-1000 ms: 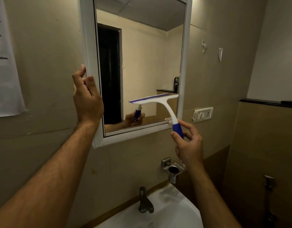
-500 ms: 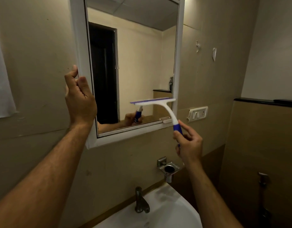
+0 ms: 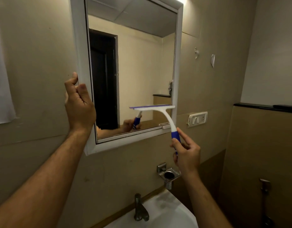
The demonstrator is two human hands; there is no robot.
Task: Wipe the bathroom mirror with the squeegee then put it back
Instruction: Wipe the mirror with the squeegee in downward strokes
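A white-framed bathroom mirror [image 3: 142, 66] hangs on the beige wall. My left hand [image 3: 78, 104] grips the frame's left edge, fingers curled round it. My right hand [image 3: 186, 153] pinches the blue handle of a white squeegee [image 3: 166, 116]. Its blade lies level against the glass near the lower right corner of the mirror. The handle and my fingers are reflected in the glass.
A white sink [image 3: 166, 214] with a metal tap [image 3: 140, 209] sits below. A steel cup holder [image 3: 169, 175] is fixed under the mirror. A switch plate [image 3: 197, 119] is on the wall to the right, and a dark ledge [image 3: 265, 106] tops the low right wall.
The squeegee blade has levelled out and slid slightly down the lower right glass. My left hand has kept its grip on the frame; the view has tilted up a little.
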